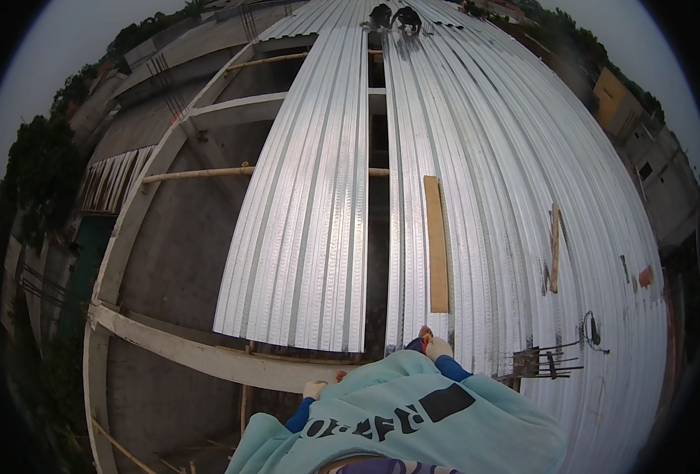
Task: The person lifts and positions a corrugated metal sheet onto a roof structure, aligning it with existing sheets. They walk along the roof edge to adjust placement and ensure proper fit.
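Note:
My left hand (315, 389), in a pale glove, is low in the head view near a concrete beam (192, 351), partly behind my light teal shirt (397, 426); its fingers are not clear. My right hand (438, 347), pale-gloved under a blue sleeve, is beside a small red and dark-blue shape that I cannot make out, at the lower edge of the right-hand metal roof sheets (492, 197). Whether it grips that shape is unclear. A narrower corrugated sheet (302, 221) lies ahead, parted from them by a dark gap. A wooden plank (436, 245) lies above my right hand.
Two people (405, 20) crouch at the far end of the roof. To the left, concrete beams and bamboo poles (196, 174) cross open bays with grey surfaces below. Bent rebar (555, 363) sticks up at right, near a thin wooden strip (555, 245). Trees and buildings surround the roof.

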### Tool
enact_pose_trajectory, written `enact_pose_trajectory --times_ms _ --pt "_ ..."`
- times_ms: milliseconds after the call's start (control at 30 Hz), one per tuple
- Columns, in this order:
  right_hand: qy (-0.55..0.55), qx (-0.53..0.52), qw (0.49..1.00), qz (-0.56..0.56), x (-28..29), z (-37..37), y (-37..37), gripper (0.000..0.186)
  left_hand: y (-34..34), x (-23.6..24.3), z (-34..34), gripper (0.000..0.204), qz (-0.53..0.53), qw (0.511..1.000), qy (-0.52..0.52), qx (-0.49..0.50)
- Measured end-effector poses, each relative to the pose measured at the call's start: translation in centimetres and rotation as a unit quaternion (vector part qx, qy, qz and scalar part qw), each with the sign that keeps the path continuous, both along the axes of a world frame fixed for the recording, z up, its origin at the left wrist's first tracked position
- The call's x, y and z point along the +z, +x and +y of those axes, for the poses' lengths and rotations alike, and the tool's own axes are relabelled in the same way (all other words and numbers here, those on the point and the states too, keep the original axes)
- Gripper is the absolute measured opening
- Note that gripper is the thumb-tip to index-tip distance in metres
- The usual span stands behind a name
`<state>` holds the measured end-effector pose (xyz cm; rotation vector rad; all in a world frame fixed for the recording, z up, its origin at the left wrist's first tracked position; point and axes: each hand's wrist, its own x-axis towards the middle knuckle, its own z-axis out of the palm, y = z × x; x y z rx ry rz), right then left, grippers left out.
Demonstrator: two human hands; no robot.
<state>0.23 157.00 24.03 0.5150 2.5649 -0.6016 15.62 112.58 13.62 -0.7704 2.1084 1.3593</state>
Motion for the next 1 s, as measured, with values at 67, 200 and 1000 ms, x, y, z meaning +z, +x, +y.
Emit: enact_pose_trajectory --times_ms 67,200,1000 --pt "-0.016 0.009 1.000 0.018 -0.4 -1.1 -0.1 0.040 0.4 -1.5 -1.2 0.045 -0.005 1.000 0.000 0.024" --pt "0.041 0.013 0.999 -0.007 -6.1 5.2 0.6 0.040 -2.2 1.4 2.1 0.055 -0.002 0.999 0.036 -0.015" --pt "0.008 -0.006 1.000 0.003 -1.3 1.0 0.1 0.040 -2.1 2.8 0.7 0.057 0.005 1.000 0.016 -0.017"
